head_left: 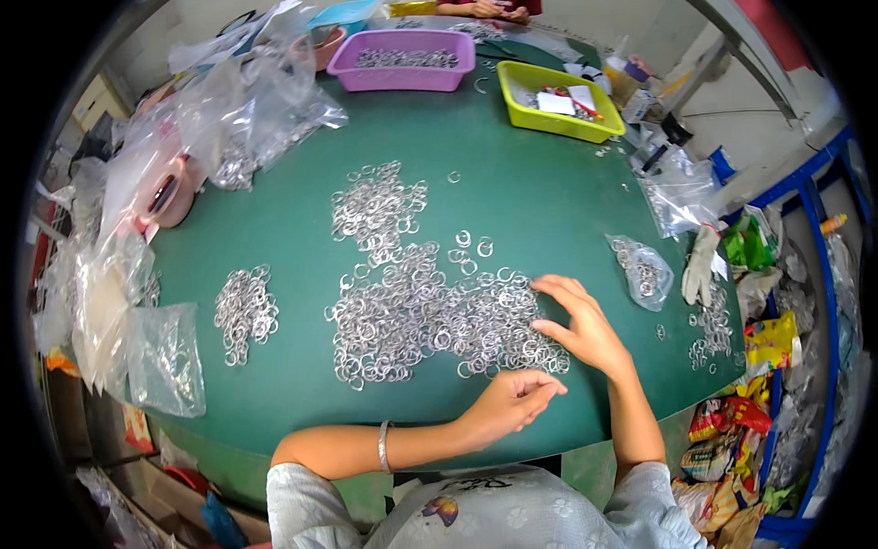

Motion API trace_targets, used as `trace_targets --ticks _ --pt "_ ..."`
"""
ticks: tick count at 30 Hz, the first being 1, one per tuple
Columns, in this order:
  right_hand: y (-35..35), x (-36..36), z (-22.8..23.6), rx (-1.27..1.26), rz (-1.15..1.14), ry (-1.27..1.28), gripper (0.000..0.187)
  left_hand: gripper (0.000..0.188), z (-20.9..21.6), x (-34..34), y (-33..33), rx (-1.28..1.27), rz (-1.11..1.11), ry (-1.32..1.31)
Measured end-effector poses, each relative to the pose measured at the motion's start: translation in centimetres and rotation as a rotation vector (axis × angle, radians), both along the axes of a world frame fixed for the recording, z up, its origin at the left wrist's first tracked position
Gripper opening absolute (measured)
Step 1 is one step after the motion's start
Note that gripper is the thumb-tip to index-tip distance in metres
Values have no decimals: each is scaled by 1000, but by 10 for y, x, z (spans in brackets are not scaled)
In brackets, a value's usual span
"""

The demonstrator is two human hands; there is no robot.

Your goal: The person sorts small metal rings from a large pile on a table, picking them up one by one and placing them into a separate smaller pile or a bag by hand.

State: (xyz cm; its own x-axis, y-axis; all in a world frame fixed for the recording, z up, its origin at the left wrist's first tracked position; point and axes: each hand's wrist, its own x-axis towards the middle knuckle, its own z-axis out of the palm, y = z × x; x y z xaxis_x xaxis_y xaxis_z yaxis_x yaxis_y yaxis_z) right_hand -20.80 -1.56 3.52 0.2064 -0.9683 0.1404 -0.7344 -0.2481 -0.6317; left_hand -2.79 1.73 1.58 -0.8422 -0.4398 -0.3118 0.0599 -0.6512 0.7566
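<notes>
Green tabletop [549, 201], head view: spreads beneath and ahead of both your hands, with a purple basin [393, 80] and a lime tray [553, 123] well beyond them.
Main ring pile [412, 316]: lies directly left of your right hand [590, 334] and just ahead of your left hand [510, 408]; its long axis runs crosswise, leading away leftward from your right fingertips.
Right hand: the nearer one, half open at the pile's right end, thumb parted from the fingers, no ring visible in the gap.
Left hand: curled loosely on the pile's near side; its inside is hidden, so you can't tell whether it has hold of anything.
Far ring cluster [378, 206]: ahead and left of both hands, adjoining the main pile.
Bagged rings [646, 274]: right of your right hand, well apart.
</notes>
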Motion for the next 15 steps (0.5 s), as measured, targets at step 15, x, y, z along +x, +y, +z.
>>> trace_targets --ticks 15 --pt "-59 59 -14 226 569 201 56 19 8 101 -58 -249 561 -221"
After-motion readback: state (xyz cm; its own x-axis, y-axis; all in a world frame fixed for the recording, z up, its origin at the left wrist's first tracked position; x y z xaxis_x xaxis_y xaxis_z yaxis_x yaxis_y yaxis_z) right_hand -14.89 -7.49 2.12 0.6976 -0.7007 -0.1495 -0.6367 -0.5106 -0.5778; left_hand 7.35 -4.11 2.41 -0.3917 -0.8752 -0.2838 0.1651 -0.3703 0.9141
